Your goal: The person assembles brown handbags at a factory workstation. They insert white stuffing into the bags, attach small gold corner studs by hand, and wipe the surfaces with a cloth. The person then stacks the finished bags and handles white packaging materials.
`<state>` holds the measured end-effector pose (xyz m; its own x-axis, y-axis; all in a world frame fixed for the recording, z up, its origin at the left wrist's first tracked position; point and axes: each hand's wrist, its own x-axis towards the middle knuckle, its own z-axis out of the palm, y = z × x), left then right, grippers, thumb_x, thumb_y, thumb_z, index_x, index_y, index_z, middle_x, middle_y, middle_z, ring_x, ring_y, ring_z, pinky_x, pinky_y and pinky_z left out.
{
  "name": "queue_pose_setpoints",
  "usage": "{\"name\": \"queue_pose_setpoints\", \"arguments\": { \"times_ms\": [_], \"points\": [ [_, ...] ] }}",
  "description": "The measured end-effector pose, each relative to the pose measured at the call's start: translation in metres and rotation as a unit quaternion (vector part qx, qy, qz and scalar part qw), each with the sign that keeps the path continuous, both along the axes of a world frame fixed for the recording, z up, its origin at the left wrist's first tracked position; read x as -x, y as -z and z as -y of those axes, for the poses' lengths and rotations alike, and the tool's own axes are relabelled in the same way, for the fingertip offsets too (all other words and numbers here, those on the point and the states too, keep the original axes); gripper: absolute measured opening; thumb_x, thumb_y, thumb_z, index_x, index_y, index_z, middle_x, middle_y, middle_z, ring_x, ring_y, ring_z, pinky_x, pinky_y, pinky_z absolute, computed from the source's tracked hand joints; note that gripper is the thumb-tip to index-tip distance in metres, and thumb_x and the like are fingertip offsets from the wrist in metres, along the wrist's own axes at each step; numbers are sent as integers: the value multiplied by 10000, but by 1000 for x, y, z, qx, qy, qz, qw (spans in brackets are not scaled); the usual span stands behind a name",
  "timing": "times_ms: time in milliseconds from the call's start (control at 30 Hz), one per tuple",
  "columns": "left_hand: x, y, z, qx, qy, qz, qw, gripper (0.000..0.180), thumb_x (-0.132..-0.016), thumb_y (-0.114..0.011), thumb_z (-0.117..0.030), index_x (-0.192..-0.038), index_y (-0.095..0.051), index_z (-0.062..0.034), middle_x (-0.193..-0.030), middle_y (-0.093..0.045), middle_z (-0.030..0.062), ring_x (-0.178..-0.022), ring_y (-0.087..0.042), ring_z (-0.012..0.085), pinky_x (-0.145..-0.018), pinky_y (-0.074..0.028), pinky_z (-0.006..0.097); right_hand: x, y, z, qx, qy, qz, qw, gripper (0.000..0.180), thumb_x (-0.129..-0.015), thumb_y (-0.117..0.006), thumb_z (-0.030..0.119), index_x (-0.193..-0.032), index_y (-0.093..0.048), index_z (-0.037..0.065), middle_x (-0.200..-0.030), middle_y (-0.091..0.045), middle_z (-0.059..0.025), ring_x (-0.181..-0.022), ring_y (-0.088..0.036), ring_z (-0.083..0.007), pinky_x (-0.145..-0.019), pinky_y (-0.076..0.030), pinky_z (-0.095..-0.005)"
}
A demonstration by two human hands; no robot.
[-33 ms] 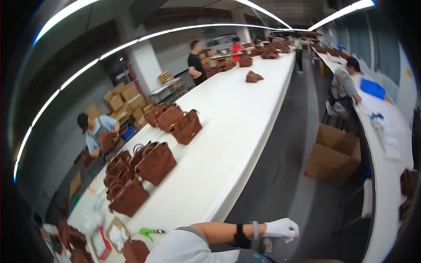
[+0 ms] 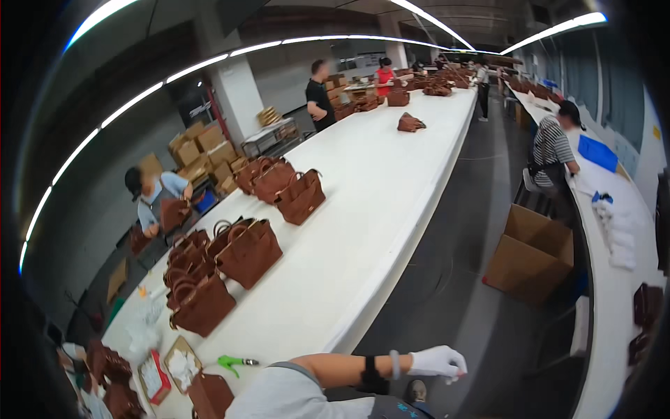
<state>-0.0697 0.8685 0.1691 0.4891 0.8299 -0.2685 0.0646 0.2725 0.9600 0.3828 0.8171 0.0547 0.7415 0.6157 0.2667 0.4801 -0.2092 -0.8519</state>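
Note:
My left hand (image 2: 438, 362), in a white glove, hangs over the dark floor beside the long white table (image 2: 328, 258). Its fingers curl inward, and I see nothing held in them. A black band (image 2: 370, 371) and a pale band (image 2: 395, 364) circle that wrist. My right hand is out of sight. On the table near my left arm lies a green-handled tool (image 2: 229, 362) with a dark tip. Beside it are an open box of white pieces (image 2: 184, 368), a red box (image 2: 158, 391) and a brown leather piece (image 2: 211, 397). Brown handbags (image 2: 249, 255) stand in groups along the table's left side.
An open cardboard carton (image 2: 528, 258) stands on the floor to the right. Past it, a person in a striped top (image 2: 553, 148) sits at another white table (image 2: 608, 300). Another person (image 2: 159, 199) handles a brown bag at the left. Stacked cartons (image 2: 202, 153) rise behind.
The whole view has shifted slightly. My left hand sits a little further left in the picture, its fingers still curled. More of a shoe shows beneath it.

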Motion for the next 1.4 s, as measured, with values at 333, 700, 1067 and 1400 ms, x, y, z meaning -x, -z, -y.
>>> {"name": "queue_pose_setpoints", "arguments": {
  "times_ms": [333,700,1067,1400],
  "points": [
    [93,57,189,52,-471,-58,879,308,-985,-499,-231,-1108,-622,24,-921,-687,92,-868,-661,150,-806,-528,280,85,82,-177,296,-533,12,792,293,-951,-547,181,-1165,-564,-19,-1058,-585,-82,-962,-550,-228,-915,-476,-404],
    [-89,72,418,171,-776,-293,532,331,-921,-585,-323,-1127,-680,-81,-1030,-691,166,-982,-644,341,-909,-489,372,691,-11,-159,176,-941,76,277,238,-971,-560,145,-1106,-604,-46,-949,-614,-40,-830,-586,-101,-756,-496,-240],
    [-184,113,674,69,-996,-44,47,213,-912,-616,-99,-1067,-638,46,-892,-690,104,-791,-671,157,-742,-553,282,760,64,332,-273,-883,351,148,332,-855,-644,314,-982,-621,9,-953,-614,-252,-901,-587,-438,-802,-480,-514],
    [-83,119,806,21,-983,13,182,283,-966,-566,-178,-1122,-634,47,-953,-672,69,-867,-655,139,-825,-524,271,698,34,308,-73,-894,364,249,280,-938,-476,169,-1136,-587,5,-1089,-616,-224,-1010,-576,-337,-864,-441,-430]
  ]
}}
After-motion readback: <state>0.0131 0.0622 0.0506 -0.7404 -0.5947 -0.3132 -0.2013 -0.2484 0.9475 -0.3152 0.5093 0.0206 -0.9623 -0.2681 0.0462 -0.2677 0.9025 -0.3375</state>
